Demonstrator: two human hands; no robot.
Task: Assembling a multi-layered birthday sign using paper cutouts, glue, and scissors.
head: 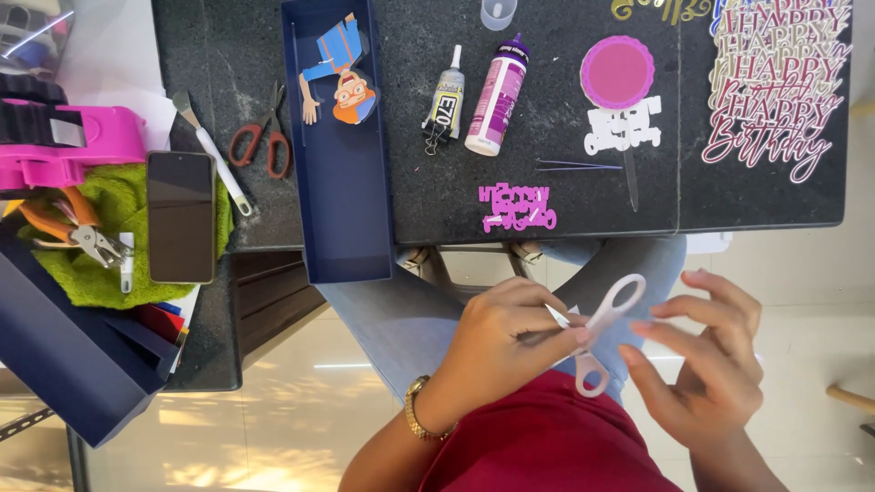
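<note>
White-handled scissors (603, 330) sit in the left hand (510, 342), near the person's lap and well short of the dark stone worktop (547, 128). The left grip is closed around the blade end, fingers curled over it, with the two finger loops sticking out to the right. A small pale scrap shows at the fingertips, too small to identify. The right hand (715, 360) is just beside the loops, its grip spread open and holding nothing, fingertips close to the upper loop but apart from it as far as can be seen.

Judging by this, the step in hand is getting the scissors settled for use: they are held by the wrong end, loops offered toward the free hand. The next move would call for the right fingers to slip into the loops while the left loosens its hold on the blades, carefully, since the points lie inside the palm.

Farther off on the worktop lie a purple paper word cut-out (517, 207), a round pink topper (618, 73), a glue bottle (498, 96), a small glue tube (445, 100) and a navy tray (342, 173). Red-handled scissors (264, 137) and a phone (180, 216) lie to the left.
</note>
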